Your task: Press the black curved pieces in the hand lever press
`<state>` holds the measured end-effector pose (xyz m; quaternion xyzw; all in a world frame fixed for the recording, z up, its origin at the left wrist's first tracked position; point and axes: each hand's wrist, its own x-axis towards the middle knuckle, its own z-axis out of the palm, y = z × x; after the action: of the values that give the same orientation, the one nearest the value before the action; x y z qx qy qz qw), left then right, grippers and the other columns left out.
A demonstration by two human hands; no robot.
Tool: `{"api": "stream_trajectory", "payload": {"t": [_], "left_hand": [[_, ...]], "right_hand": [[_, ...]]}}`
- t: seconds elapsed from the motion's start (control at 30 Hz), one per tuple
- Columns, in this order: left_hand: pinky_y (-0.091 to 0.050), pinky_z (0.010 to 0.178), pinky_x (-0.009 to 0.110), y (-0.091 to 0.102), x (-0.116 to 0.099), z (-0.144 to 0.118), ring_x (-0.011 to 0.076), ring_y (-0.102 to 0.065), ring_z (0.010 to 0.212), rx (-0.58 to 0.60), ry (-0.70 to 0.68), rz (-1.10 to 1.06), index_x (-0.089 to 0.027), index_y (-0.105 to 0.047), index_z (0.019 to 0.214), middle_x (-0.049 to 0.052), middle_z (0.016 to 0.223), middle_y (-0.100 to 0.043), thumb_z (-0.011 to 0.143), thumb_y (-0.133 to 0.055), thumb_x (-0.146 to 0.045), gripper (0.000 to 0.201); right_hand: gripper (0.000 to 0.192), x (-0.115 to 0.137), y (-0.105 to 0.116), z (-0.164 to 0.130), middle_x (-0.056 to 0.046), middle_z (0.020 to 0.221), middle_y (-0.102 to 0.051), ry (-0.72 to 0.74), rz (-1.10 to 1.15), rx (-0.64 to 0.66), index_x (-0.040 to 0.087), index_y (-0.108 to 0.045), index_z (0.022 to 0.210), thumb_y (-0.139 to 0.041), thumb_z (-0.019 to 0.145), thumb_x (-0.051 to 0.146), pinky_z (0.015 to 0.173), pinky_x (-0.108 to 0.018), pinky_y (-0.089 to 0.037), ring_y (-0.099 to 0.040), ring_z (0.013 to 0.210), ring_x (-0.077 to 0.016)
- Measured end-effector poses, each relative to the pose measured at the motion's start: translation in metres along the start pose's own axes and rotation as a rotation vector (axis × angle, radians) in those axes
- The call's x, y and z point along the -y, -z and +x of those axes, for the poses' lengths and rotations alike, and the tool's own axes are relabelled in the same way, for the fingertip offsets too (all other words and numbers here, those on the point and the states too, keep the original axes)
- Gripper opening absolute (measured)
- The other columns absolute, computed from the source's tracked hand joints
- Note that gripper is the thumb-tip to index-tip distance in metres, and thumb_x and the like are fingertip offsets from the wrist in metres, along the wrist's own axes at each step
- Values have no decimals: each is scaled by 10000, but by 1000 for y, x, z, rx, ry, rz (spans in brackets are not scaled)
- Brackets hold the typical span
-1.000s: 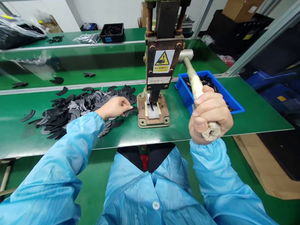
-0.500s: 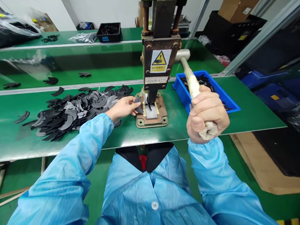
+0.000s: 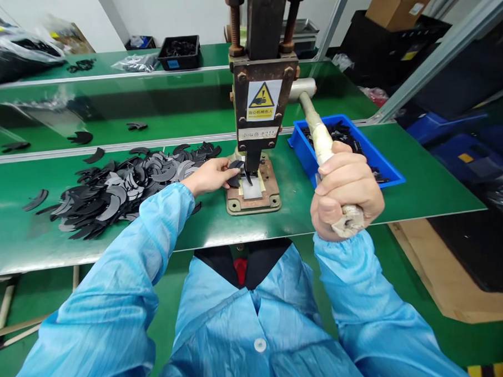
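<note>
The left hand (image 3: pixel 211 175) pinches a thin, curved black piece (image 3: pixel 235 178) over the left side of the rust-brown metal press (image 3: pixel 263 71)'s flat base. The right hand (image 3: pixel 348 188) wraps around a round, pale, rough-skinned lever (image 3: pixel 319 131). Nearer me, matte crescents (image 3: pixel 116 195) heap on the glossy green table (image 3: pixel 305 211).

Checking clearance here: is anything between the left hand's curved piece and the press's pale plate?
Possibly: a dark hook-shaped part shows over the pale plate, just right of the curved piece in the left hand; whether they touch I can't tell.
</note>
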<state>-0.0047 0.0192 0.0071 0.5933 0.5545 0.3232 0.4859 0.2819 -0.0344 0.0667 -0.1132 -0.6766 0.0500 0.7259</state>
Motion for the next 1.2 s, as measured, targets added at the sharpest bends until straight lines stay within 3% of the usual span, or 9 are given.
{"api": "stream_trajectory", "payload": {"t": [0.33,0.73,0.97,1.2], "left_hand": [[-531,601,247,-5,11,9,111,-622,606,-1,45,-46,-172,-628,809,6,730,-675,892,-878,-391,342],[-579,649,279,1,7,13,149,-691,694,170,75,-56,-154,-723,994,35,829,-738,783,-961,-413,410],[-550,591,248,-3,12,9,120,-633,609,103,27,1,-174,-679,915,15,760,-704,935,-808,-543,392],[-433,468,201,-5,0,7,91,-567,499,80,206,-59,-183,-655,824,-20,619,-605,915,-868,-451,355]], "right_hand": [[415,3,-2,-1,71,668,-567,-25,1,-19,236,-516,669,-751,921,467,1123,-599,-580,-686,874,-149],[383,4,0,-1,65,662,-569,-31,-10,-12,254,-520,678,-739,910,464,1106,-610,-575,-680,857,-169],[339,1,2,-1,72,674,-574,0,10,6,262,-548,702,-733,914,451,1102,-604,-572,-683,868,-169],[366,1,1,0,75,680,-571,-19,4,8,262,-543,708,-741,926,479,1124,-608,-568,-682,870,-164]]}}
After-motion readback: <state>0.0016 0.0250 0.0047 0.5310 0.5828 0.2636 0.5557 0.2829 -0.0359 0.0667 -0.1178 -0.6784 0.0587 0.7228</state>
